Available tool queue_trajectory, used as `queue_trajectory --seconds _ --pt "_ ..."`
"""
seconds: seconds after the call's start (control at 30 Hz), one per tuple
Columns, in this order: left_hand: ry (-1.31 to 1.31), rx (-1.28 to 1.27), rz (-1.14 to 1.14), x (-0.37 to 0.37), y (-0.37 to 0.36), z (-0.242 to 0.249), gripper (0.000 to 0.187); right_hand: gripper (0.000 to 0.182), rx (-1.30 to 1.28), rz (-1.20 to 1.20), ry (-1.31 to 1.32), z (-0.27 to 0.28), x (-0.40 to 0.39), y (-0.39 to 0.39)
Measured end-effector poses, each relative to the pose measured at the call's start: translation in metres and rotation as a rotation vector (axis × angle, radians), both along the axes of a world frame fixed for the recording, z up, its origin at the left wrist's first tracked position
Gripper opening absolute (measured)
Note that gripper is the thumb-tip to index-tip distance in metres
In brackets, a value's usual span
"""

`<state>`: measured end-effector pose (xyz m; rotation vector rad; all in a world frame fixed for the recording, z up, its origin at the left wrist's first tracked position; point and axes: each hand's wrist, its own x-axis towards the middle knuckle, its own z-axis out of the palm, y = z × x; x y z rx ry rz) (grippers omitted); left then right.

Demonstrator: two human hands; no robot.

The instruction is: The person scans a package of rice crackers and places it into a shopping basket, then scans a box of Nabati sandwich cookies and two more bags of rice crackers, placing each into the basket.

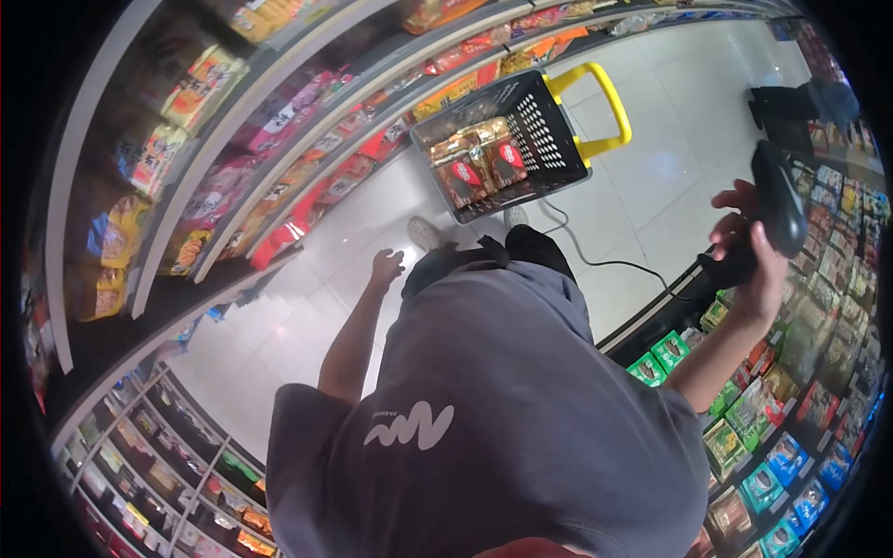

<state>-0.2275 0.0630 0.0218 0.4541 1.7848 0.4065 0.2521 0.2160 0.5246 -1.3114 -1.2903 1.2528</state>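
My right hand (pixel 765 279) is raised at the right, its fingers wrapped round the handle of a black handheld scanner (pixel 779 200). The scanner's rounded head points up, above the shelf of small packs. My left hand (pixel 387 268) hangs low beside my leg, fingers loosely bent and apart, with nothing in it. On the floor in front of my feet stands a dark grey shopping basket (pixel 563 153) with a yellow handle (pixel 614 107). Several brown and gold packs (pixel 476 163) with red labels lie inside it.
Curved shelves (pixel 167 200) of bagged snacks rise along the left. Green and blue packs (pixel 670 352) fill a display at the right. A black cable (pixel 595 263) trails over the tiled floor (pixel 651 177). Another person's dark-clothed legs (pixel 791 110) are at the upper right.
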Motion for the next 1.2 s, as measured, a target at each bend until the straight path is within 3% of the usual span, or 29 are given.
queue_trajectory --seconds 0.07,0.13,0.17,0.2,0.27,0.3,0.33,0.4,0.47,0.53,0.57,0.67,0.8,1.0,1.2 --pt "-0.021 -0.007 0.032 0.012 -0.011 -0.027 0.063 0.049 0.016 -0.054 -0.08 -0.001 0.034 0.004" --pt "0.035 -0.101 -0.117 0.026 -0.014 -0.043 0.044 0.046 -0.006 -0.038 -0.053 -0.014 0.067 0.02" --pt "0.083 -0.086 -0.076 0.042 -0.015 -0.037 0.027 0.044 -0.045 -0.062 -0.078 -0.027 0.081 0.032" --pt "0.091 -0.09 -0.058 0.061 -0.018 -0.031 0.027 0.043 -0.085 -0.084 -0.102 -0.042 0.093 0.045" --pt "0.11 0.068 0.251 0.099 -0.022 -0.02 0.026 0.036 -0.162 -0.138 -0.204 -0.088 0.099 0.075" --pt "0.217 0.059 0.248 0.111 -0.026 -0.032 0.038 0.028 -0.177 -0.114 -0.253 -0.135 0.114 0.092" --pt "0.231 0.062 0.26 0.12 -0.028 -0.033 0.038 0.027 -0.27 -0.064 -0.361 -0.176 0.122 0.106" --pt "0.636 0.218 0.059 0.143 -0.035 -0.035 0.051 0.029 -0.324 -0.088 -0.406 -0.247 0.12 0.124" --pt "0.575 0.195 0.115 0.173 -0.031 0.009 0.054 0.03 -0.212 -0.081 -0.536 -0.329 0.126 0.142" --pt "0.326 0.171 0.297 0.191 -0.04 0.027 0.057 0.031 -0.065 -0.088 -0.533 -0.368 0.12 0.149" --pt "0.18 0.106 0.329 0.196 -0.046 0.036 0.059 0.031 -0.041 -0.116 -0.583 -0.376 0.116 0.153" --pt "0.127 0.099 0.423 0.215 -0.077 0.051 0.059 0.038 -0.146 -0.215 -0.589 -0.383 0.108 0.161" --pt "0.153 0.005 0.508 0.23 -0.133 0.036 0.062 0.036 -0.041 -0.256 -0.582 -0.386 0.113 0.161" --pt "0.075 -0.213 0.176 0.229 -0.162 0.023 0.058 0.034 -0.016 -0.273 -0.503 -0.398 0.122 0.166" --pt "0.071 0.02 0.346 0.237 -0.127 0.012 0.056 0.03 -0.114 -0.276 -0.472 -0.389 0.117 0.164"
